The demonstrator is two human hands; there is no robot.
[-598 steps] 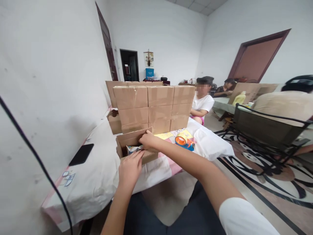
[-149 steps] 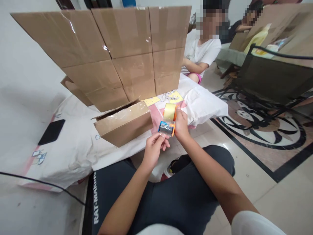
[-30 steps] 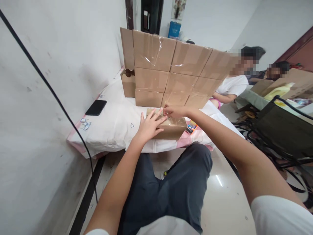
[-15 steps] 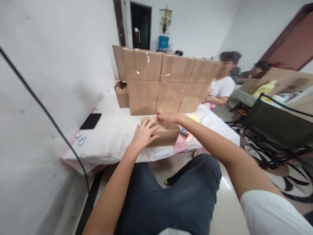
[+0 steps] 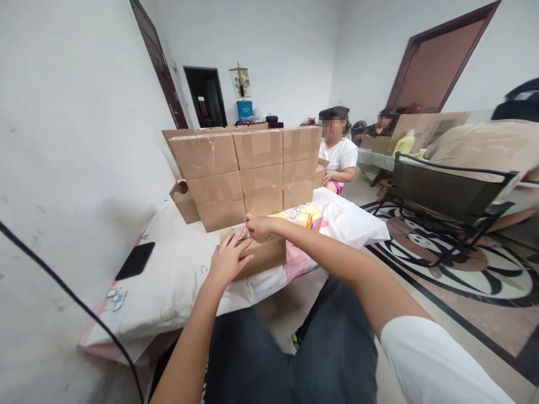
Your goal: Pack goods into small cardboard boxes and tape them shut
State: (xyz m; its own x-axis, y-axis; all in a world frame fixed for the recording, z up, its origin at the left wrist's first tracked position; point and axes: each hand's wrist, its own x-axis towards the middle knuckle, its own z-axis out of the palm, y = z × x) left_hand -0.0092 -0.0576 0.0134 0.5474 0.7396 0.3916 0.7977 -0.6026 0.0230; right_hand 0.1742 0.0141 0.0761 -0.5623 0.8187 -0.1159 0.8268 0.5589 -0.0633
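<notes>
A small brown cardboard box (image 5: 265, 257) sits near the front edge of the cloth-covered table. My left hand (image 5: 227, 255) rests over the box's left end with its fingers spread. Close by its fingertips, my right hand (image 5: 257, 225) is closed in a pinch above the box top. Something shiny and clear shows beneath the fingers; what the right hand pinches is hidden. Just past the box stands a stack of closed, taped cardboard boxes (image 5: 261, 185).
A black phone (image 5: 135, 261) lies on the tablecloth (image 5: 177, 280) to the left. An orange and yellow item (image 5: 305, 220) is beyond my right forearm. A person in a white shirt (image 5: 340, 154) sits behind the stack. A dark chair (image 5: 450, 188) stands at right. A black cable (image 5: 71, 297) hangs at left.
My view has turned to the right and up, so the table and stack sit further left. Both hands stay at the same box, the right one still pinched.
</notes>
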